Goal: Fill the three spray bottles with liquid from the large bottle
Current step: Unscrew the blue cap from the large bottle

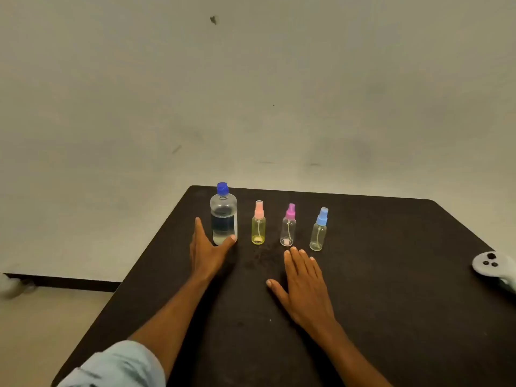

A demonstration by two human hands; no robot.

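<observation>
A large clear bottle (223, 216) with a blue cap stands upright near the far left of the dark table (391, 275), about half full of clear liquid. To its right stand three small spray bottles in a row: a yellow one with a pink top (258, 227), a clear one with a magenta top (288, 227), and a clear one with a blue top (319, 231). My left hand (206, 251) is open around the large bottle's base, thumb touching its front. My right hand (303, 280) lies flat on the table, just before the magenta and blue sprayers.
A white game-style controller (494, 268) lies at the table's right edge. The table's left edge runs diagonally beside my left forearm, with the floor below it. A plain wall stands behind the table's far edge.
</observation>
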